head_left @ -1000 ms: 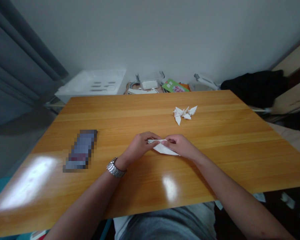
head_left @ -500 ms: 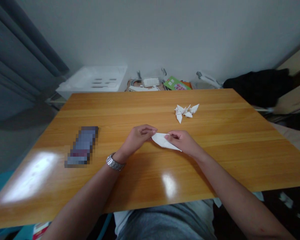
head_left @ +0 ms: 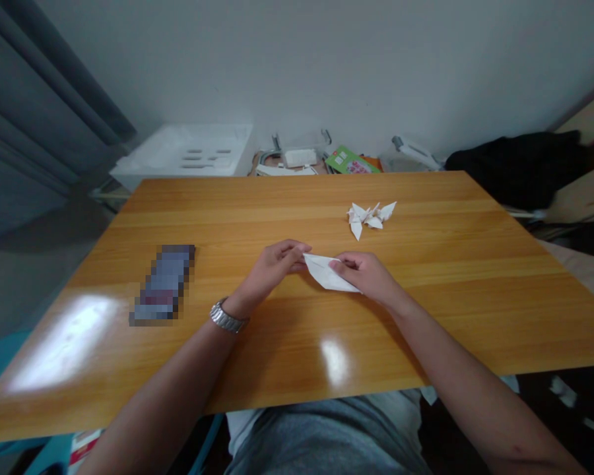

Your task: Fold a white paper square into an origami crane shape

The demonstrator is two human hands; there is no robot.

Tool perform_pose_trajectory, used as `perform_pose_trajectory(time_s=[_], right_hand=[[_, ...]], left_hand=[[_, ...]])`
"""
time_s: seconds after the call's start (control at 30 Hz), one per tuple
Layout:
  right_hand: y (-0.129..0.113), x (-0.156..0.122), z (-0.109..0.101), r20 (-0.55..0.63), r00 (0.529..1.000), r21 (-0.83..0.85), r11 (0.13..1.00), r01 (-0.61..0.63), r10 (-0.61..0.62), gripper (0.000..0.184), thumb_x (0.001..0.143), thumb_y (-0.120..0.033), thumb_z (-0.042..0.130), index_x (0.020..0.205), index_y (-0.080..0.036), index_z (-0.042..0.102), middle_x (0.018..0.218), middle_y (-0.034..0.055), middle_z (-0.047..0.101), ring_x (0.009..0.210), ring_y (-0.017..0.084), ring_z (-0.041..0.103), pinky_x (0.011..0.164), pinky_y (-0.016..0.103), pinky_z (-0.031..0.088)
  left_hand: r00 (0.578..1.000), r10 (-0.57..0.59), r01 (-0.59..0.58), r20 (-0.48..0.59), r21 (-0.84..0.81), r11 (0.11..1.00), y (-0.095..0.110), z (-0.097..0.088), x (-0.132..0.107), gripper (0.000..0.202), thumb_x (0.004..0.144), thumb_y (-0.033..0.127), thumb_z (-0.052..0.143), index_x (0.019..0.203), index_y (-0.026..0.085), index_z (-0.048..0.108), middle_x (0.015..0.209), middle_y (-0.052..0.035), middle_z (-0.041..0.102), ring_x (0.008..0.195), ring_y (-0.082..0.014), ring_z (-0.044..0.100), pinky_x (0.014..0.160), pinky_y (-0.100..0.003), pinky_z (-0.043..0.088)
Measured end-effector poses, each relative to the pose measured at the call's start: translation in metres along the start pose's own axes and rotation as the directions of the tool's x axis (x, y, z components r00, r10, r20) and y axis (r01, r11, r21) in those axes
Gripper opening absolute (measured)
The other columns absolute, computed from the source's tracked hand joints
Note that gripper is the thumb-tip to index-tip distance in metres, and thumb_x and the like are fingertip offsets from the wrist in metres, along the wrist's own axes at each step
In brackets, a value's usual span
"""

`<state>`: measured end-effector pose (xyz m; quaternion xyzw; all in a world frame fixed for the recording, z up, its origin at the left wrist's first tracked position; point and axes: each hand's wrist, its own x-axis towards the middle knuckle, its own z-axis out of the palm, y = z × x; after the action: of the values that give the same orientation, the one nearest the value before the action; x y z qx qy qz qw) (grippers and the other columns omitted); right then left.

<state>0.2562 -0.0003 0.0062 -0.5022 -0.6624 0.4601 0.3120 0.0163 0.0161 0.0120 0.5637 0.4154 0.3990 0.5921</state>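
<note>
Above the middle of the wooden table point(head_left: 257, 218), a folded piece of white paper point(head_left: 324, 272) is held between my two hands. My left hand point(head_left: 281, 260) pinches its far left corner between thumb and fingers. On the paper's right side, my right hand point(head_left: 361, 269) grips it with the thumb on top and the fingers behind, which are partly hidden. Beyond the hands, folded white paper cranes point(head_left: 369, 218) lie close together on the tabletop.
A blurred-out phone point(head_left: 164, 284) lies on the table at left. Behind the far edge are a white tray-like container point(head_left: 178, 148), a green booklet point(head_left: 349, 160) and a white box point(head_left: 299, 158). Dark cloth point(head_left: 515, 168) is piled at the right.
The folded paper has tilted slightly in my hands, showing more of its face. Both hands keep their grip. The whole view has shifted a little.
</note>
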Motion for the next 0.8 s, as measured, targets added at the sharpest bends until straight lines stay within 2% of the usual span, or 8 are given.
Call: perform_pose_trajectory(time_s=[0.1,0.27,0.47,0.67,0.8], right_hand=[[0.000,0.000,0.000,0.015,1.000,-0.021,1.000,0.014,-0.014,0.045,0.093,-0.059,0.061,0.082,-0.016,0.070,0.070,0.0010,0.060,0.063,0.015,0.050,0.057,0.027,0.034],[0.003,0.000,0.003,0.042,0.996,-0.108,0.990,0.085,-0.081,0.041,0.096,-0.053,0.059,0.081,-0.016,0.069,0.072,0.0004,0.061,0.066,0.015,0.051,0.060,0.026,0.035],[0.000,-0.002,0.003,0.085,0.991,-0.183,0.976,0.118,-0.104,0.037,0.098,-0.047,0.058,0.084,-0.017,0.072,0.075,0.0012,0.066,0.068,0.015,0.053,0.060,0.026,0.035],[-0.002,-0.002,0.004,0.074,0.993,-0.150,0.984,0.100,-0.089,0.035,0.097,-0.048,0.059,0.089,-0.017,0.075,0.079,0.0023,0.071,0.070,0.016,0.058,0.062,0.027,0.039],[-0.004,-0.002,0.006,0.079,0.992,-0.134,0.985,0.105,-0.095,0.035,0.097,-0.046,0.060,0.092,-0.017,0.077,0.089,0.0049,0.077,0.079,0.020,0.066,0.069,0.028,0.044]], left_hand=[[0.998,0.040,-0.046,0.043,0.165,0.985,0.003,0.002,-0.001,0.045,0.089,0.056,0.070,0.106,0.014,0.073,0.103,-0.0107,0.076,0.093,-0.0210,0.072,0.082,-0.031,0.060],[0.993,0.089,-0.111,0.079,0.332,0.937,0.003,0.005,-0.002,0.034,0.090,0.046,0.070,0.103,0.015,0.075,0.102,-0.0087,0.078,0.091,-0.0200,0.072,0.082,-0.028,0.056],[0.988,0.092,-0.135,0.126,0.403,0.905,-0.003,0.004,-0.001,0.024,0.092,0.037,0.067,0.095,0.015,0.077,0.091,-0.0052,0.078,0.083,-0.0170,0.070,0.075,-0.025,0.052],[0.987,0.119,-0.154,0.105,0.442,0.884,-0.006,0.006,-0.002,0.021,0.092,0.034,0.066,0.094,0.015,0.075,0.088,-0.0039,0.077,0.080,-0.0152,0.069,0.070,-0.023,0.049],[0.983,0.135,-0.177,0.121,0.479,0.860,-0.005,0.009,-0.004,0.017,0.091,0.031,0.067,0.093,0.015,0.074,0.087,-0.0032,0.076,0.078,-0.0143,0.068,0.068,-0.022,0.049]])
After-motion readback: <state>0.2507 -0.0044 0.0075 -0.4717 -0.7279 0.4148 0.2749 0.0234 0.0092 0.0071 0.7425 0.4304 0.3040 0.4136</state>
